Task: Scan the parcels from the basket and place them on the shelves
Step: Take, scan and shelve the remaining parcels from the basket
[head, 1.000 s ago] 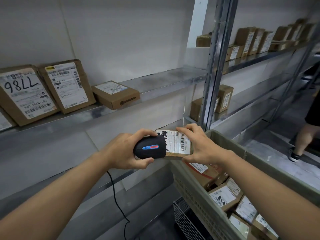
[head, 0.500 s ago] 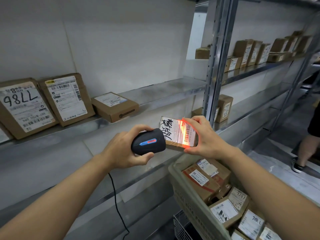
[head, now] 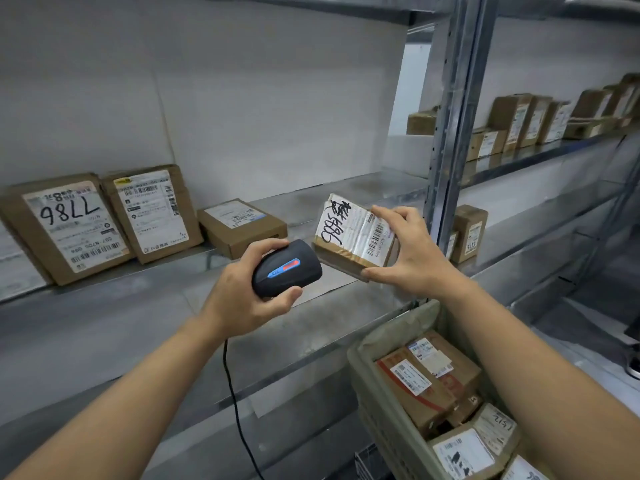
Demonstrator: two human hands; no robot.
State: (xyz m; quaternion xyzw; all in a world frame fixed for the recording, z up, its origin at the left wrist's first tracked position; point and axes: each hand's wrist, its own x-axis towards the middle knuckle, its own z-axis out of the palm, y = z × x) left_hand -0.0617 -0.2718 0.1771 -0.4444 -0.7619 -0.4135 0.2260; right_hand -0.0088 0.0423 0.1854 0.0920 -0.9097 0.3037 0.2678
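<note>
My right hand [head: 412, 254] pinches a small brown parcel [head: 349, 233] by its right end, label facing me with black handwriting and a barcode. It is held in the air in front of the metal shelf [head: 311, 199]. My left hand [head: 249, 292] grips a black corded barcode scanner [head: 287, 268] just left of and below the parcel, its nose close to the parcel's lower left corner. No scan light shows on the label. The grey basket [head: 367, 375] at lower right holds several labelled parcels.
Three parcels [head: 69, 226] sit on the shelf at left, two leaning on the wall, one flat. A steel upright [head: 450, 133] divides the bays. More parcels line the right bay's shelves [head: 519, 119]. The scanner's cable [head: 235, 403] hangs down.
The red scan light seen on the barcode half a second ago is off. Both hands have risen toward the shelf with the parcel and scanner, and the parcel has tilted.
</note>
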